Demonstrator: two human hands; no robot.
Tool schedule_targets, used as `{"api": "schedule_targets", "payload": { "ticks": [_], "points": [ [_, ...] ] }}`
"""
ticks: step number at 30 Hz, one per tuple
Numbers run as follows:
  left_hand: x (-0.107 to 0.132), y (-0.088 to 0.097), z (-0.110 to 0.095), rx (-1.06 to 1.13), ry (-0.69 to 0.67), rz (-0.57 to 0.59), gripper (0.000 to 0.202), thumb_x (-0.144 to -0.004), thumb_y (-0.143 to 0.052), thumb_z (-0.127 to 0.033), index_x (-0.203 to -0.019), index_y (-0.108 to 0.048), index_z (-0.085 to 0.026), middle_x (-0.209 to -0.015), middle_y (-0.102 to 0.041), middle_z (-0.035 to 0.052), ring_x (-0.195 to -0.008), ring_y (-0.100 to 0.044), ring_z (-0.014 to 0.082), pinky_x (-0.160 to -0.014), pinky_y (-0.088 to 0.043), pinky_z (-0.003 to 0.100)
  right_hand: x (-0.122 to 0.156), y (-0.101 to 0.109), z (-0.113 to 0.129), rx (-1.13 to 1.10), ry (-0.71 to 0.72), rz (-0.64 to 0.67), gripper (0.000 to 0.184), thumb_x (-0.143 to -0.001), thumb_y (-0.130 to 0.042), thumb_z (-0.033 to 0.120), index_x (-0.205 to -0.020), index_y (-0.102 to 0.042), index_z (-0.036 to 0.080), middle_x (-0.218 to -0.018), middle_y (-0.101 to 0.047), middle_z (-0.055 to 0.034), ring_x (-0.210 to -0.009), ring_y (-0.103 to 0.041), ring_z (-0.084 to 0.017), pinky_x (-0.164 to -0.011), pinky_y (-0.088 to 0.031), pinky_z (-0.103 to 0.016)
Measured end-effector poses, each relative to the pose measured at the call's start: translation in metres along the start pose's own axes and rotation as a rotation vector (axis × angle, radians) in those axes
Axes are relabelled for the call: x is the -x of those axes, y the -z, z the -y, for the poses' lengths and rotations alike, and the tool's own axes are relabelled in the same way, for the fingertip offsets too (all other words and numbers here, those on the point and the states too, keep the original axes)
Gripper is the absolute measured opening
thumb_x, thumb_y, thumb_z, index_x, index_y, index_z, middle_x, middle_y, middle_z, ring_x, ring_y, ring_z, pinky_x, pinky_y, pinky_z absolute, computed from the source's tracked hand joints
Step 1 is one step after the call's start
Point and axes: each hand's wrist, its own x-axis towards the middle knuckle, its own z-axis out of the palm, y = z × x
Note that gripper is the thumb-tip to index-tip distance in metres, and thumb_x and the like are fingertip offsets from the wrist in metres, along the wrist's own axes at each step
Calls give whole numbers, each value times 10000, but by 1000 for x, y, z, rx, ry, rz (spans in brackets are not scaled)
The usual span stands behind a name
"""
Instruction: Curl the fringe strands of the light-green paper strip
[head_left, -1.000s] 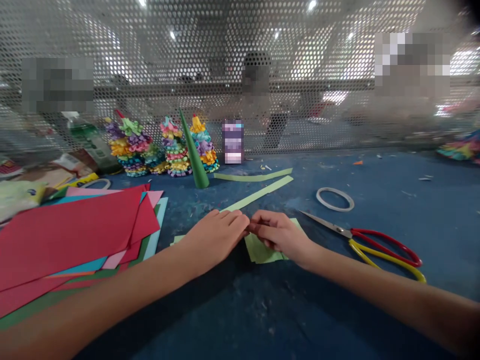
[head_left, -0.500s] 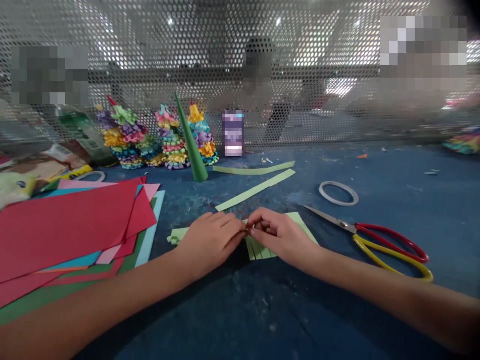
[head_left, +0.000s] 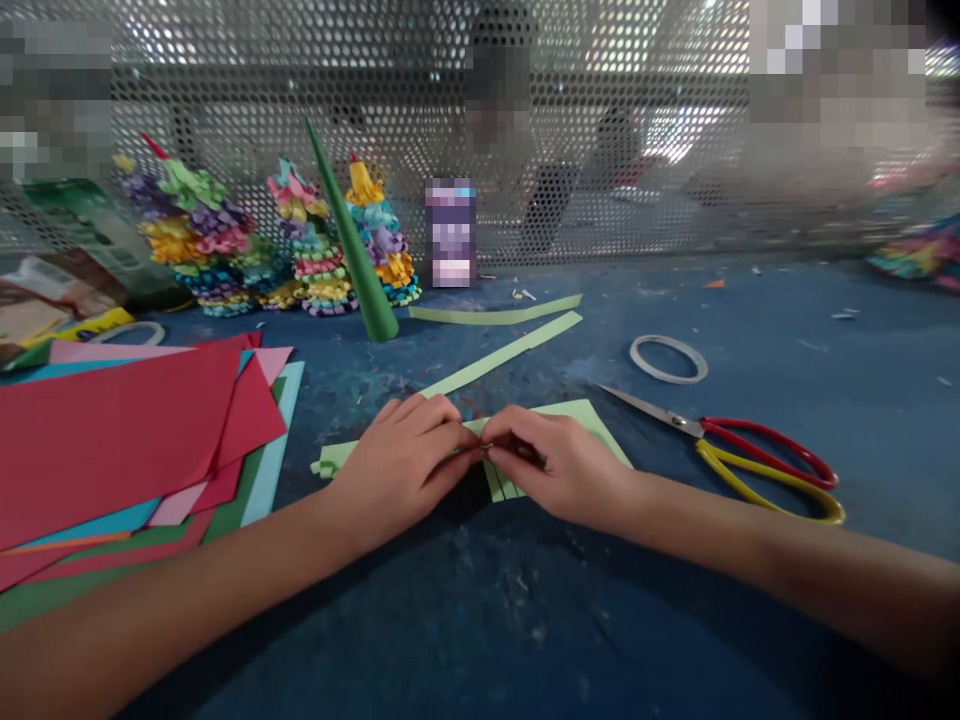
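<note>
Both hands meet over a light green paper strip whose near edge is cut into a fringe. Small curled loops show at its left end. My left hand lies across the strip, its thumb and forefinger pinched on the fringe. Fingertip to fingertip with it, my right hand is closed in a pinch on the same fringe. The exact bit of paper between the fingertips is hidden. Beyond the hands lie a narrow light green strip and a second narrow strip. A green paper cone stands behind.
Scissors with red and yellow handles lie at right, near a tape roll. Coloured paper sheets are stacked at left. Curled-paper cones, a phone and a perforated metal screen stand behind. People are beyond the screen.
The view has tilted down slightly, so everything sits higher and further left. My fingertips stay together at the fringe, and the right hand covers a little more of it.
</note>
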Motion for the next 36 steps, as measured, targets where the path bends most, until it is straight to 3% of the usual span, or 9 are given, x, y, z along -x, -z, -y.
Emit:
{"api": "schedule_targets", "payload": {
  "ticks": [10, 18, 26, 31, 36],
  "points": [
    [0, -1, 0, -15, 11, 1, 287, -950, -381, -412, -924, -554, -185, -919, -575, 28, -859, -485, 199, -710, -303, 321, -5, 0, 1, -24, -61, -12, 46, -847, -479, 214, -879, -507, 198, -741, -572, 17, -625, -516, -98, -556, -370, -223],
    [0, -1, -1, -45, -24, -26, 225, -963, -358, -310, -917, -542, -189, -911, -572, 31, -822, -465, 190, -693, -300, 317, -6, 2, 2, -49, -126, 2, 11, -836, -501, 207, -844, -508, 211, -665, -533, 50, -577, -476, -84, -522, -360, -212],
    [-1, -1, -2, -48, 19, -20, 264, -965, -345, -337, -881, -541, -182, -884, -558, 32, -813, -461, 185, -692, -308, 320, -5, 0, 0, 40, -46, -30, 99, -881, -477, 257, -954, -522, 208, -779, -596, 8, -679, -516, -120, -605, -374, -250],
    [-1, -1, -3, -45, 28, 9, 282, -973, -307, -332, -877, -522, -176, -873, -550, 36, -802, -467, 189, -685, -322, 323, -5, 1, 0, 92, 9, -44, 80, -894, -468, 241, -872, -533, 198, -743, -587, 19, -658, -510, -108, -681, -369, -269],
    [0, -3, -2, -7, 17, 28, 174, -927, -419, -327, -896, -496, -174, -902, -551, 41, -835, -488, 201, -723, -362, 328, -6, 1, 1, 73, -27, -32, 86, -892, -466, 254, -855, -518, 195, -716, -568, 24, -637, -495, -105, -623, -356, -245]
  ]
}}
